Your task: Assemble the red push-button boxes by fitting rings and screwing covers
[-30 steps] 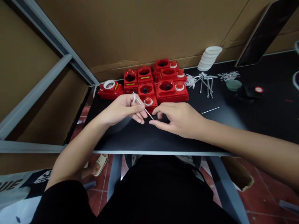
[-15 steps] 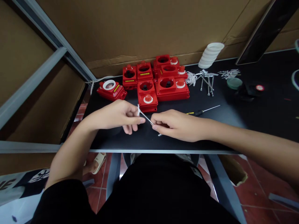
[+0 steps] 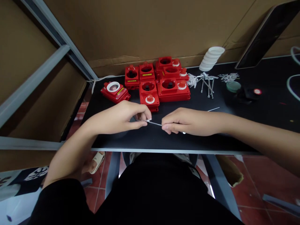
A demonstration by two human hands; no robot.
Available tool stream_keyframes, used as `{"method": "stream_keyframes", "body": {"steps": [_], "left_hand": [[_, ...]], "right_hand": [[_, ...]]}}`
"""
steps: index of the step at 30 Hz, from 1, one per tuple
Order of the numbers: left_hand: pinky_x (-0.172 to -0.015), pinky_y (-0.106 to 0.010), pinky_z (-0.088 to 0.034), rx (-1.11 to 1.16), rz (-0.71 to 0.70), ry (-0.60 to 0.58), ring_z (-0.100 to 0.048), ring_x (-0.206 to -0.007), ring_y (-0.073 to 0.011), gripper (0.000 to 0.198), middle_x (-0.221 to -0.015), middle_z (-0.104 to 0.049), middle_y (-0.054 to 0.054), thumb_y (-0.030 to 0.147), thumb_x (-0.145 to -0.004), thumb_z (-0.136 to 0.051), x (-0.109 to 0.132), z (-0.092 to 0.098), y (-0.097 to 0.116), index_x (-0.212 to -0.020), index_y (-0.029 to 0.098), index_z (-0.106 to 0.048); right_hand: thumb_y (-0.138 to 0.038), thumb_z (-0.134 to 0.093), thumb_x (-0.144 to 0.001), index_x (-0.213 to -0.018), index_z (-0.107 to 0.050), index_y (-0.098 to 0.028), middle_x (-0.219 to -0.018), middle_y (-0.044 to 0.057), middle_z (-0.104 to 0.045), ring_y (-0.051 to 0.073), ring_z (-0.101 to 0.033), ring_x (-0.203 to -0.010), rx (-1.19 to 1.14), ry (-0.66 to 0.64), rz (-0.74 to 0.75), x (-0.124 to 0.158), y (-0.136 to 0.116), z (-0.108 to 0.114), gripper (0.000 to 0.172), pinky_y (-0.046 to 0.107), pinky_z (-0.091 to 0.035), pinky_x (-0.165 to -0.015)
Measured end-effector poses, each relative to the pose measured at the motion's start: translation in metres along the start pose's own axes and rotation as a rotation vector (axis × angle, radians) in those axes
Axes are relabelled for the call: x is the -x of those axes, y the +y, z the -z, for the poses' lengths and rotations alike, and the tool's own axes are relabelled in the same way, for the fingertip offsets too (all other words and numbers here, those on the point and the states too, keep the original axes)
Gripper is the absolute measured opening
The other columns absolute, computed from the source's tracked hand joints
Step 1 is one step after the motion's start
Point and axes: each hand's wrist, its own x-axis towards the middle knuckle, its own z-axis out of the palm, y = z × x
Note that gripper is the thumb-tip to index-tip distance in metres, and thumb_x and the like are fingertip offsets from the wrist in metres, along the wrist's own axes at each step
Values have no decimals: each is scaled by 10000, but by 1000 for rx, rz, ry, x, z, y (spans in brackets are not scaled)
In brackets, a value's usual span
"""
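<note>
Between my hands runs a thin metal rod [image 3: 155, 123] with a small white piece [image 3: 148, 120] at its left end. My left hand [image 3: 119, 117] pinches that white end between thumb and fingers. My right hand [image 3: 194, 122] is closed round the rod's other part, and a bright tip shows beneath the palm. Both hands are above the front of the black table. Just beyond them stands a red box [image 3: 150, 107] with a round opening and a red knob. Similar metal rods [image 3: 208, 83] with crosswise heads lie piled behind my right hand, beside a white cord bundle [image 3: 192, 80].
Several red boxes [image 3: 173, 97] are grouped at the back; another red box [image 3: 117, 95] with a white ring sits left. White rings [image 3: 211, 59] are stacked by the cardboard wall [image 3: 152, 28]. A screwdriver shaft [image 3: 213, 109] shows behind my right arm. Round clear discs [image 3: 233, 86] lie right.
My right hand has moved a little right and my left hand slightly right and down. The rod now lies nearly level, and the left fingers have closed over its white end.
</note>
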Motion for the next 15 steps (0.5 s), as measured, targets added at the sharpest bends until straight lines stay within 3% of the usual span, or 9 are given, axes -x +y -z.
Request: {"method": "stream_keyframes", "body": {"steps": [7, 10, 15], "left_hand": [[-672, -217, -507, 7, 44, -76, -723, -722, -134, 125, -853, -811, 5, 248, -1023, -717, -16, -12, 4, -1049, 204, -831], [-714, -223, -539, 41, 42, 18, -756, -786, -148, 121, -907, -836, -13, 263, -999, -736, -22, -18, 1, -1037, 198, -830], [-858, -262, -653, 356, 61, 210, -831, -917, -182, 170, -973, -847, -29, 248, -931, -808, -19, -35, -8, -1086, 193, -765]], "right_hand": [[-344, -577, -1184, -807, -658, -197, -796, 8, -655, 160, -607, -711, 299, 66, 55, 5, 6, -8, 413, 320, -436, -727], [-312, -555, -1179, -890, -714, -187, -883, 49, -729, 185, -640, -753, 410, 115, 18, 1, 10, -17, 353, 332, -434, -734], [-345, -475, -1212, -968, -744, -177, -907, 69, -731, 189, -620, -744, 515, 241, -4, 0, 13, -29, 400, 322, -382, -684]]}}
